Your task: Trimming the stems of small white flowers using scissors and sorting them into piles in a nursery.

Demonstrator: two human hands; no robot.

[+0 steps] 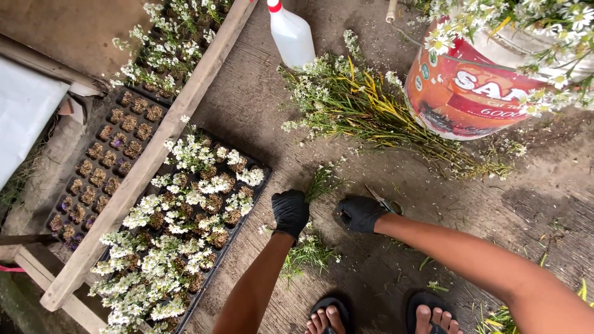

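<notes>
My left hand (289,211), in a black glove, is closed around a small bunch of green stems with white flowers (322,181) just above the concrete floor. My right hand (361,213), also black-gloved, holds a pair of scissors (382,200) next to that bunch. More short cuttings (309,252) lie on the ground under my left wrist. A black seedling tray (260,185) filled with small white-flowered cuttings sits to the left of my left hand.
A heap of cut flower stems (365,114) lies beyond my hands. A red and white bucket (464,93) with flowers stands at the upper right, a white plastic bottle (291,34) at the top. A wooden beam (154,154) crosses another tray (105,161). My sandalled feet (377,315) are below.
</notes>
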